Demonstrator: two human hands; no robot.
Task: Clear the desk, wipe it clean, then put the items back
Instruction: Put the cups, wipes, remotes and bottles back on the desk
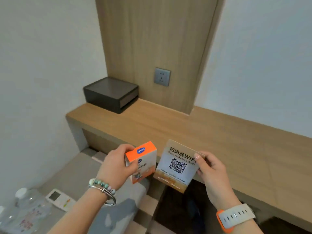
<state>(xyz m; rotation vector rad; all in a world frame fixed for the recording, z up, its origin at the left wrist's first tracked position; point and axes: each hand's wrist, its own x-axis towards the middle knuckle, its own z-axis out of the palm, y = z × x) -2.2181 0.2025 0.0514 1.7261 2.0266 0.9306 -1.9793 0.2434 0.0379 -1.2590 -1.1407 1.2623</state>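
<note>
She stands at the counter [202, 132] with both hands full. The left hand [116, 166] grips a small orange box [143, 163], fingers wrapped round its side. The right hand [212, 173] pinches a Wi-Fi sign [175, 166] by its edge, thumb on the front. Both things are in the air just over the counter's near edge, side by side and touching nothing below.

Only a black box [109, 94] sits on the counter, back in the left corner by the wall. Down to the left, a remote [60, 199] and some water bottles [28, 208] lie on a grey seat [76, 174], off the counter.

So the clearing looks mostly done, with the black box perhaps left to lift. Whether these two are going off or coming back, I can't say. I see no cloth anywhere, and the wood shows nothing to tell me it has been wiped. If it hasn't, the wiping and the whole return are ahead; if it has, the remote and bottles are yet to go back.
</note>
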